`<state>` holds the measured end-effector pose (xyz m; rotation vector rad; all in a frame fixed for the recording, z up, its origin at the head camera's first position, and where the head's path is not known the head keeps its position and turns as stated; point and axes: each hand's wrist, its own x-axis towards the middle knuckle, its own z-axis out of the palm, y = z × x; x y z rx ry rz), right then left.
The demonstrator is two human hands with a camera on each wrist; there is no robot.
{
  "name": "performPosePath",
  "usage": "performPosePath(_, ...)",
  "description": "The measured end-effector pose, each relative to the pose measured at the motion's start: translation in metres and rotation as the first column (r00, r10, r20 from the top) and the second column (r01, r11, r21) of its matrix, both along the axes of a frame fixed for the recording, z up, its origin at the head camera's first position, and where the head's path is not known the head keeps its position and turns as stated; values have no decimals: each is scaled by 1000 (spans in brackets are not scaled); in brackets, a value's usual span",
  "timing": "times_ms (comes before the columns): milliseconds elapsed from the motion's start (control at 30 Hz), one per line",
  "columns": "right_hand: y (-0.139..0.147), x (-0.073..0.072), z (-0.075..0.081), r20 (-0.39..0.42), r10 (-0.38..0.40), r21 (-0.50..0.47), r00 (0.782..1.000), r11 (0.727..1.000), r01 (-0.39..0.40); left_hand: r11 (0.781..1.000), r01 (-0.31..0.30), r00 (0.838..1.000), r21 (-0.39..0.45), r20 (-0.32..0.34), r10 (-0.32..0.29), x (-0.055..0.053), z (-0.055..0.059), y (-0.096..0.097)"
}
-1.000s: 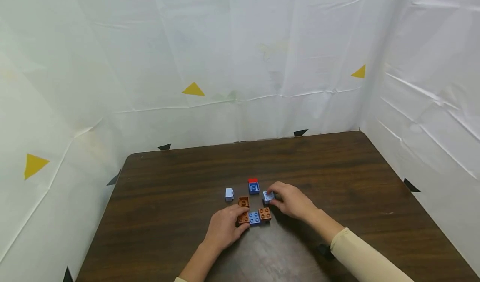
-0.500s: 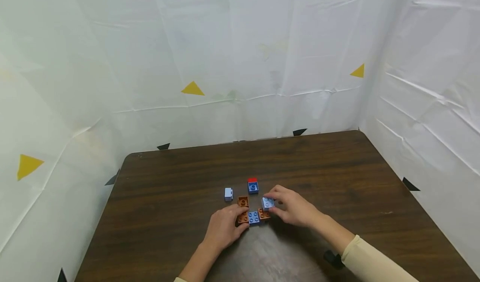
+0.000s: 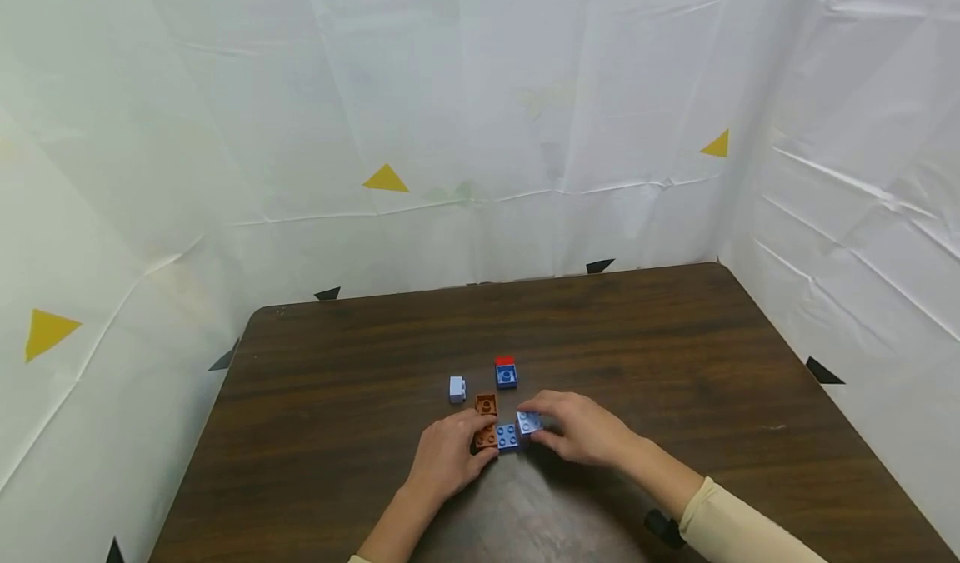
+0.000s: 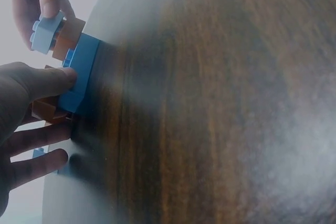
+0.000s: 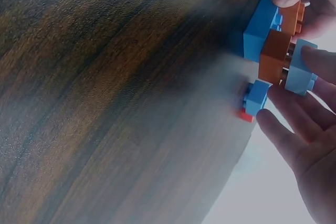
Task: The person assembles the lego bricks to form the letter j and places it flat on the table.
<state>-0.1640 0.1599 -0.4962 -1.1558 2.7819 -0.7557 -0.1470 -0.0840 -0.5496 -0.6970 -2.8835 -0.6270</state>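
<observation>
A light blue toy brick (image 3: 528,422) is pinched between the thumb and fingers of my right hand (image 3: 581,431). In the right wrist view this brick (image 5: 300,69) sits right at the studs of a brown brick (image 5: 274,56), which stands on a longer blue brick (image 5: 258,30). My left hand (image 3: 447,453) grips the left end of this joined build, thumb on the near side. Between its fingers shows another brown brick (image 3: 486,436), and blue studs (image 3: 507,437) lie between the two brown ones. The left wrist view shows the thumb against the blue brick (image 4: 84,66).
Just behind the build lies a brown brick (image 3: 487,403), hollow side up. Farther back are an overturned blue brick (image 3: 506,376) with a red brick (image 3: 505,361) and, to their left, a light blue brick (image 3: 457,389) on its side. White sheeting (image 3: 480,88) surrounds the table.
My right hand has brought the light blue brick toward me and slightly left, from beside the build to over its right-hand brown brick. My left hand stays in place.
</observation>
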Motion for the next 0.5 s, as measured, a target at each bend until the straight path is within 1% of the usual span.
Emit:
performPosePath(233, 0, 1, -1, -10, -17, 16, 1000, 1000, 17, 1000, -5, 1000, -11, 2, 5, 0, 0, 0)
performPosePath(500, 1, 2, -2, -11, -34, 23, 999, 999, 34, 1000, -5, 1000, -5, -6, 5, 0, 0, 0)
